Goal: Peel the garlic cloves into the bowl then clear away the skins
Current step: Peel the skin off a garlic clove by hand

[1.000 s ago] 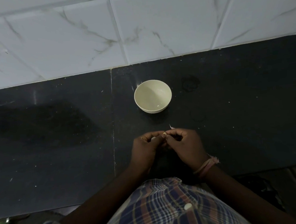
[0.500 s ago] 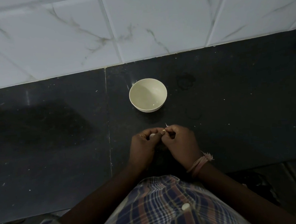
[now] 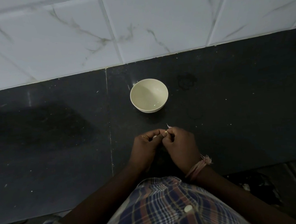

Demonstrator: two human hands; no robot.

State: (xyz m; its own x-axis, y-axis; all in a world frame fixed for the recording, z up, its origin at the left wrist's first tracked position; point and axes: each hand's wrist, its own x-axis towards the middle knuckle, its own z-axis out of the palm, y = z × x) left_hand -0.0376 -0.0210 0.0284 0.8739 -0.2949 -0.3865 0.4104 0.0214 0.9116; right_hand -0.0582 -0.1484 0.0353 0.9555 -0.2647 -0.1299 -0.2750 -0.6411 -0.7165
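Observation:
A cream bowl (image 3: 149,95) stands on the black counter (image 3: 230,115), a short way beyond my hands, and looks empty. My left hand (image 3: 146,146) and my right hand (image 3: 179,146) meet fingertip to fingertip over the counter's near part. Between them they pinch a small garlic clove (image 3: 165,132), mostly hidden by the fingers. A thin pale skin tip (image 3: 168,126) sticks up from my right hand's fingers.
A white marble-tiled wall (image 3: 138,25) rises behind the counter. A seam (image 3: 109,131) runs through the counter left of the bowl. Small pale specks dot the dark surface. The counter's front edge lies just below my wrists.
The hands stay together working on the clove; only the view has shifted slightly.

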